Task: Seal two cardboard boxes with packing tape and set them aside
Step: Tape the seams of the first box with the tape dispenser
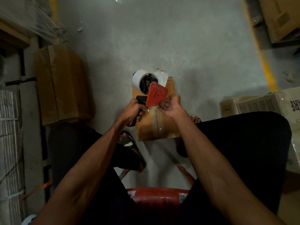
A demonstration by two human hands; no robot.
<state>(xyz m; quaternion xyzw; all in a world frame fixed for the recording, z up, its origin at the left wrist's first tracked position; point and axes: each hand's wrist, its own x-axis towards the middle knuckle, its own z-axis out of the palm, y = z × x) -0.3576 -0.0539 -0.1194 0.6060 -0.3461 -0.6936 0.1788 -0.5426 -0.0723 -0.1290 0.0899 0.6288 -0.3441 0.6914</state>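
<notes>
A red tape dispenser [155, 95] with a white tape roll [138, 79] is held up above a small brown cardboard box [155, 125] that stands on the floor between my feet. My left hand [133, 109] grips the dispenser's black handle. My right hand [172, 106] is at the dispenser's front edge, fingers curled and pinching near the tape end; the tape end itself is too small to make out. A strip of clear tape shows along the box's top seam. A larger taped cardboard box [63, 83] lies on the floor to the left.
I sit on a red plastic stool [155, 194] with my legs spread. Printed cartons [253, 104] stand at the right, more cartons [279, 18] at the top right, bundled stacks [9, 143] along the left. A yellow floor line [266, 65] runs at the right.
</notes>
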